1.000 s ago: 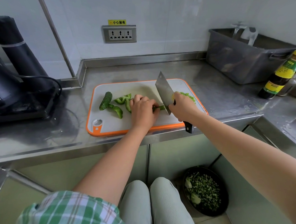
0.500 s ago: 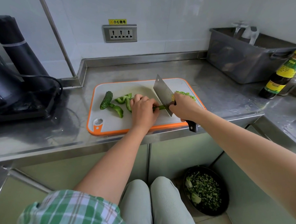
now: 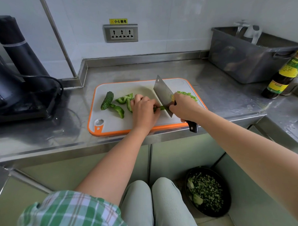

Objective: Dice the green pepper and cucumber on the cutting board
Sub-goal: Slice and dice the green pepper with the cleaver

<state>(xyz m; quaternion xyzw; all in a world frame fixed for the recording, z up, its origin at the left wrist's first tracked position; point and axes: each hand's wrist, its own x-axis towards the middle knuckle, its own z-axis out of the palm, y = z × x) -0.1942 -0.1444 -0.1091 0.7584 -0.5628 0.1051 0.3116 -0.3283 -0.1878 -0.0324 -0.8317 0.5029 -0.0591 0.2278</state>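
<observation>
A white cutting board (image 3: 118, 125) with an orange rim lies on the steel counter. My left hand (image 3: 144, 111) holds down a green pepper strip (image 3: 157, 108) with curled fingers. My right hand (image 3: 183, 107) grips the cleaver (image 3: 163, 94), whose blade is down on that strip right beside my left fingers. Loose pepper pieces (image 3: 122, 100) and a short cucumber piece (image 3: 107, 100) lie on the board's left half. A small heap of diced pepper (image 3: 189, 94) sits behind my right hand.
A dark appliance (image 3: 19, 84) with a cable stands at the left. A grey plastic tub (image 3: 248, 55) and a sauce bottle (image 3: 285, 73) stand at the back right. A black bowl of chopped greens (image 3: 208, 191) sits on the floor below.
The cleaver has come down from a raised position onto the pepper strip. My left hand has stayed on the strip, and the other pieces have not moved.
</observation>
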